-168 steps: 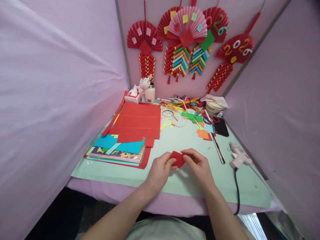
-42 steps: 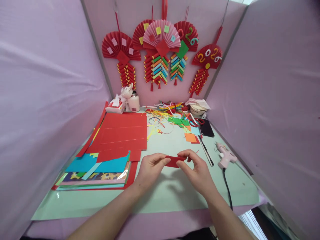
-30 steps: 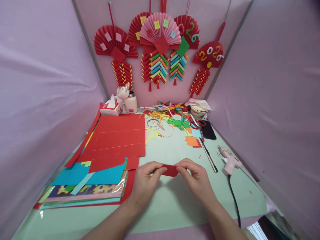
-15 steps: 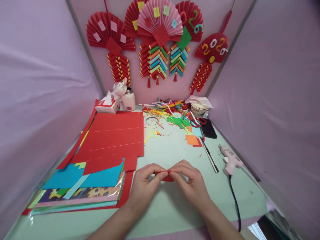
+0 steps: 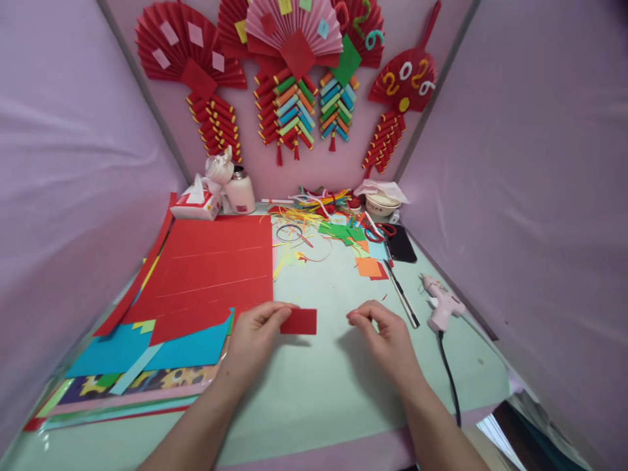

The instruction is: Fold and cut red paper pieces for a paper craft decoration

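My left hand pinches a small red paper rectangle by its left end, between thumb and fingers. The paper lies flat-looking and level just above the pale green table, with a shadow under it. To the right, apart from the paper, my right hand is closed with thumb and fingertips together. A trace of red shows at its fingertips, too small to make out. Under and beside my left hand are large red paper sheets and blue paper.
At right lie a pink glue gun with a black cord, a pen and a black phone. Red-handled scissors, green scraps and orange paper sit farther back. A tissue box and white bottle stand at back left.
My hands have moved apart from where their fingertips met. The red paper stays in my left hand, now more visible. The whole view has shifted slightly.
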A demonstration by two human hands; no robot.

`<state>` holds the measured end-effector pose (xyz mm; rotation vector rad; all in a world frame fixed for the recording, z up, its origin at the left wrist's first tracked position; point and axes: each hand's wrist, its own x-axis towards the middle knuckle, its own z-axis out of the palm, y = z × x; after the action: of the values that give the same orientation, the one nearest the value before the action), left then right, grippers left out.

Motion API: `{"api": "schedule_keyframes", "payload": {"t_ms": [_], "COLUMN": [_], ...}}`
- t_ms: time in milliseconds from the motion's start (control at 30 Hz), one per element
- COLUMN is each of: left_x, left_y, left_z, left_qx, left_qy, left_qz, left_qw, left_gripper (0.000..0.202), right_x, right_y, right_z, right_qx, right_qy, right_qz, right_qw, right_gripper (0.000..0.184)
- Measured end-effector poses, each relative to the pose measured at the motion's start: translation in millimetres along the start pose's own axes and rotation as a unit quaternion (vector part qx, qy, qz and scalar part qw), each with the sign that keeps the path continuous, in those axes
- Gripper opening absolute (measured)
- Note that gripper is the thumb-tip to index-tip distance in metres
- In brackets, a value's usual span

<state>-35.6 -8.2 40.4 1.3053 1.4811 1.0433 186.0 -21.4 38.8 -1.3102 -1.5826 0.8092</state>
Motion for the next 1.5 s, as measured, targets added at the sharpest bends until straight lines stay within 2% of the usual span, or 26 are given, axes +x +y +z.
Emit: {"api": "schedule_keyframes", "payload": {"t_ms": [33,100,267,333,467,567,633,733,800,833,867,900,933,1000,1067,1167,1267,1400,1500], "left_x": [1.6,2.1,-7.2,-11.1,-16.0,-18.1,-18.4,-16.0,-12.9,-11.2,-9.7,-8.4,-7.4,-6.4,-6.4,-6.7,-5.5,-3.1,-5.7], "left_y": [-1.0,-2.1,0.7,1.2,-2.0,-4.9,-6.0,-8.0,-10.7,-12.4,-14.2,-16.1,-17.8,-20.3,-21.1,-20.3,-21.6,-28.0,-27.9], "left_z": [-2.0,-2.2,11.6,16.4,24.1,30.3,32.6,31.2,28.4,27.1,26.1,25.5,25.2,25.0,24.3,21.8,19.9,20.9,19.3], "left_qx": [-0.001,-0.005,-0.025,-0.057,-0.204,-0.291,-0.315,-0.291,-0.24,-0.21,-0.18,-0.151,-0.124,-0.072,-0.016,0.071,0.135,0.204,0.249], "left_qy": [0.011,-0.001,-0.079,-0.094,-0.119,-0.118,-0.113,-0.1,-0.097,-0.098,-0.1,-0.104,-0.106,-0.101,-0.087,-0.076,-0.109,-0.137,-0.137], "left_qz": [-0.006,-0.014,0.003,-0.012,-0.08,-0.082,-0.072,-0.062,-0.044,-0.032,-0.019,-0.003,0.014,0.045,0.062,0.081,0.13,0.186,0.216], "left_qw": [1.0,1.0,0.997,0.994,0.968,0.946,0.939,0.949,0.965,0.972,0.978,0.983,0.987,0.991,0.994,0.991,0.976,0.951,0.934], "left_gripper": [0.028,0.028,0.023,0.028,0.049,0.037,0.028,0.026,0.03,0.032,0.033,0.034,0.034,0.035,0.036,0.031,0.021,0.026,0.032], "right_x": [0.4,0.6,-2.3,-4.0,-8.3,-14.2,-17.9,-17.1,-10.9,-6.6,-1.7,3.4,8.6,18.7,26.8,30.1,15.5,-24.8,-50.9], "right_y": [0.7,0.1,-5.5,-5.3,-3.3,-5.1,-6.1,0.4,12.4,20.0,28.1,36.1,43.5,54.8,60.4,60.8,58.8,55.3,47.2], "right_z": [-1.5,-1.1,14.5,20.6,30.6,39.2,40.4,22.8,-2.9,-17.9,-32.8,-46.3,-57.4,-70.5,-72.8,-68.8,-71.0,-80.9,-81.9], "right_qx": [0.0,0.018,0.047,0.063,0.187,0.278,0.282,0.158,-0.025,-0.136,-0.243,-0.344,-0.428,-0.523,-0.558,-0.553,-0.527,-0.505,-0.426], "right_qy": [0.013,0.006,-0.088,-0.107,-0.048,-0.025,-0.045,-0.062,0.002,0.053,0.082,0.101,0.098,0.047,0.003,-0.009,0.003,0.037,0.023], "right_qz": [0.012,0.029,0.044,0.072,0.162,0.213,0.221,0.172,0.111,0.082,0.068,0.066,0.072,0.112,0.153,0.186,0.157,0.065,0.021], "right_qw": [1.0,0.999,0.994,0.99,0.968,0.936,0.933,0.97,0.994,0.986,0.964,0.931,0.896,0.844,0.815,0.812,0.835,0.86,0.904], "right_gripper": [0.02,0.02,0.017,0.013,0.021,0.025,0.028,0.032,0.032,0.031,0.03,0.029,0.028,0.024,0.02,0.022,0.028,0.028,0.026]}}
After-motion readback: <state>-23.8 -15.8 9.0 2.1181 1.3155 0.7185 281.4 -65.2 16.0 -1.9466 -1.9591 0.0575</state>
